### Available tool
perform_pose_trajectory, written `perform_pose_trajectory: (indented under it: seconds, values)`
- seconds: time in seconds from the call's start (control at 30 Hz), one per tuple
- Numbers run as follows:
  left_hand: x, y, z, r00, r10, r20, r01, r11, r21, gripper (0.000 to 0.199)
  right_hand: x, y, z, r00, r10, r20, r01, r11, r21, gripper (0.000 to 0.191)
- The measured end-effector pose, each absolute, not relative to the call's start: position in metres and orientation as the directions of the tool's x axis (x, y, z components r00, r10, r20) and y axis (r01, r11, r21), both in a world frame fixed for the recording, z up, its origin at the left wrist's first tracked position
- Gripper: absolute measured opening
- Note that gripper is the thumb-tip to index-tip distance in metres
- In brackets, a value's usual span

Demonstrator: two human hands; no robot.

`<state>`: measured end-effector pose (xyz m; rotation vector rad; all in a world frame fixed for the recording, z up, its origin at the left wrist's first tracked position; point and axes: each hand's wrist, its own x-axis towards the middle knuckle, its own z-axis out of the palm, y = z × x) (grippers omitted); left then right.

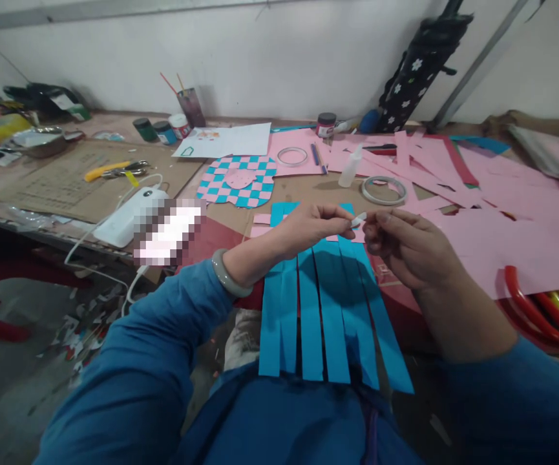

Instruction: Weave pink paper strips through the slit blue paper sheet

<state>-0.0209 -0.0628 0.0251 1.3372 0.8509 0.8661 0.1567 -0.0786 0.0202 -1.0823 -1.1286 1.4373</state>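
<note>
Left hand (pixel 311 231) pinching small white strip (pixel 357 220) above slit blue paper (pixel 330 316); right hand (pixel 412 250) curled at strip's other end, grip unclear; woven pink-and-blue mat (pixel 237 181) lies farther up tabletop (pixel 105 126)

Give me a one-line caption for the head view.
Left hand and right hand meet at a small white piece above slit blue paper, a pink-and-blue woven paper mat behind.
</note>
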Motion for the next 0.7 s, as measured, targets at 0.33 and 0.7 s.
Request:
perform_pose_trajectory:
  seconds: [0.33,0.7]
  values:
    - [-0.026,-0.055,0.017,0.365,0.928,-0.071,0.005,0.074,0.997,0.013,0.141,-0.064,0.019,-0.097,0.995,-0.038,0.03,-0.036,-0.999,0.026]
    - [-0.029,-0.06,0.018,0.316,0.948,-0.042,-0.056,0.063,0.996,0.015,0.148,-0.069,0.004,0.103,0.912,0.398,0.353,0.34,-0.872,0.008]
